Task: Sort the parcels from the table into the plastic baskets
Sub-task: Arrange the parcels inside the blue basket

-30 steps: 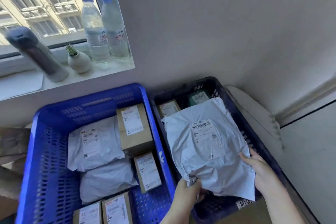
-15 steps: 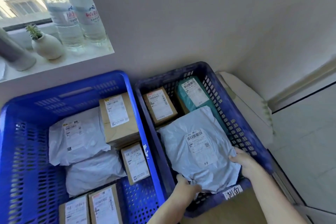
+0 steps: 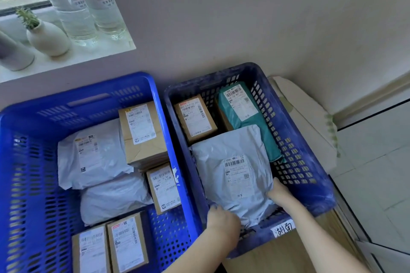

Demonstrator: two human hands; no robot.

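A grey poly-bag parcel (image 3: 233, 170) with a barcode label lies low inside the dark blue basket (image 3: 297, 193) on the right. My left hand (image 3: 221, 219) grips its near left corner. My right hand (image 3: 278, 193) holds its near right edge, with the fingertips hidden under the bag. Behind it in the same basket lie a brown box parcel (image 3: 194, 117) and a teal bag parcel (image 3: 244, 115). The bright blue basket (image 3: 28, 162) on the left holds two grey bags (image 3: 93, 157) and several brown box parcels (image 3: 142, 131).
A white tag with handwriting (image 3: 283, 231) hangs on the dark basket's near rim. Two water bottles (image 3: 84, 6) and a small white plant pot (image 3: 47, 39) stand on the window sill. A folded white cloth (image 3: 310, 122) lies right of the basket, beside the wall.
Both hands have lowered the grey bag from above the basket's rim down into the dark blue basket. The brown box and the teal bag behind it have come into view.
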